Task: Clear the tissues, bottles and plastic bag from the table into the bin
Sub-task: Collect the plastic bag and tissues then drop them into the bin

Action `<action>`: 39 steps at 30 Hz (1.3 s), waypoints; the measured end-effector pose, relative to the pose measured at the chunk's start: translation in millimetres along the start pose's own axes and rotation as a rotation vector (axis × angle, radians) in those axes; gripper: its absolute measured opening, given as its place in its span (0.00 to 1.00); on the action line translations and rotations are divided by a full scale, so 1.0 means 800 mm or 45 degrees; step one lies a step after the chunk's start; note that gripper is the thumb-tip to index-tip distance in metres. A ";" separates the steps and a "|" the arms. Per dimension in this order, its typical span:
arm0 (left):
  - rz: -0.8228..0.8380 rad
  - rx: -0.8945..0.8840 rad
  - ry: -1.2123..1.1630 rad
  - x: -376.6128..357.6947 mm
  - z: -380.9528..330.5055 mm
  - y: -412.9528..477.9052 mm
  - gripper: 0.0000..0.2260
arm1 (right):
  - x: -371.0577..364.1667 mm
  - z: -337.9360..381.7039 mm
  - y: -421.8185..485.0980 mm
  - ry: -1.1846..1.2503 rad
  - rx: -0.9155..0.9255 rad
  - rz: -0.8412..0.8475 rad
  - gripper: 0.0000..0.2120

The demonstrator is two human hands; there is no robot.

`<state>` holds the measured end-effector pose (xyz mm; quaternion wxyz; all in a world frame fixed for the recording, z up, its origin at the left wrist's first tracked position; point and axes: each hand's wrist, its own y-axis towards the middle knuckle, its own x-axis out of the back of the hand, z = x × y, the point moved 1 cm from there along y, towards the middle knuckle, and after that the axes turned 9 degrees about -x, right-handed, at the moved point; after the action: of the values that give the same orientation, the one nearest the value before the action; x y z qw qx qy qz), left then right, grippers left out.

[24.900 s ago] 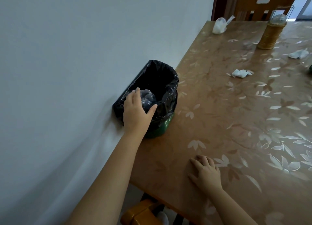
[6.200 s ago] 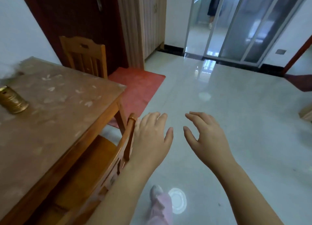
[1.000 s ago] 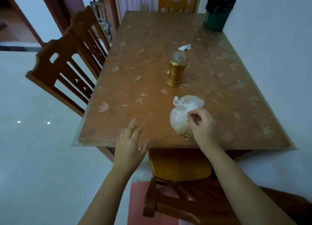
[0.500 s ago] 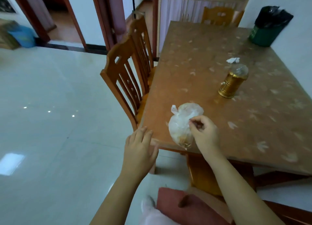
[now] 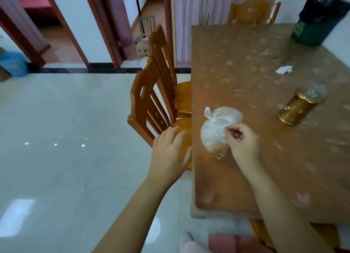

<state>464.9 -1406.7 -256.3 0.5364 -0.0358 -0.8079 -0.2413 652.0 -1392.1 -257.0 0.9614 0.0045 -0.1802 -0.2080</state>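
Right hand [image 5: 243, 141] is pinching the knotted plastic bag [image 5: 217, 128] with fingers curled tight on its upper side; the bag is hanging from that grip over the near left part of the table [image 5: 246, 177], something yellowish showing through its bottom. Whether the bag's base is touching the tabletop, cannot tell.

Left hand [image 5: 169, 155] is hovering open, fingers spread and holding nothing, just off the table's left edge, in front of the seat of the nearest wooden chair [image 5: 149, 108]. A second chair is standing right behind that one along the same side.

One crumpled tissue [image 5: 284, 70] is lying on the table farther back toward the right. A gold-coloured bottle [image 5: 301, 105] with a clear domed top is standing upright between the tissue and the near edge, well apart from the bag.

The bin [image 5: 316, 24], green with a black liner bunched over its rim, is sitting on the far right corner of the table beside the wall
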 end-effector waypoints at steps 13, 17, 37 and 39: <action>0.201 -0.365 -0.347 -0.062 0.081 0.180 0.19 | -0.043 0.034 0.061 -0.230 -0.247 -0.607 0.03; 0.277 -0.443 -0.378 -0.086 0.059 0.228 0.20 | -0.029 0.043 0.085 -0.285 -0.350 -0.702 0.04; 0.318 -0.608 -0.412 -0.276 -0.038 0.470 0.18 | 0.049 -0.071 0.322 -0.304 -0.410 -0.738 0.06; 0.301 -0.639 -0.427 -0.309 -0.045 0.503 0.17 | 0.051 -0.098 0.358 -0.284 -0.443 -0.799 0.04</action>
<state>727.4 -1017.7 -322.6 0.3944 -0.2998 -0.7907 -0.3597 828.3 -1152.1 -292.6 0.8118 -0.1266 -0.2356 -0.5190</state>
